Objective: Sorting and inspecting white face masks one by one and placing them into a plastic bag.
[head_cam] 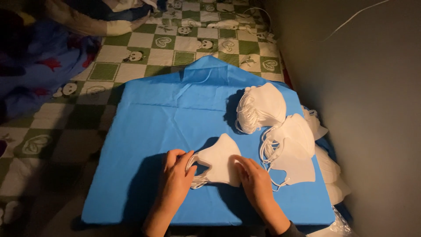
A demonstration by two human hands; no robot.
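Note:
A small stack of folded white face masks (219,160) lies on a blue cloth-covered board (166,118). My left hand (177,175) grips the stack's left edge, where the ear loops hang out. My right hand (254,180) presses against the stack's right edge. Both hands hold the same stack between them.
Two bigger piles of white masks sit to the right, one further back (261,107) and one nearer (291,147), with more masks (331,171) spilling off the board's right edge. A grey wall (364,109) rises on the right. A green-and-white checked sheet (175,48) and a rumpled blue blanket (39,66) lie behind and left.

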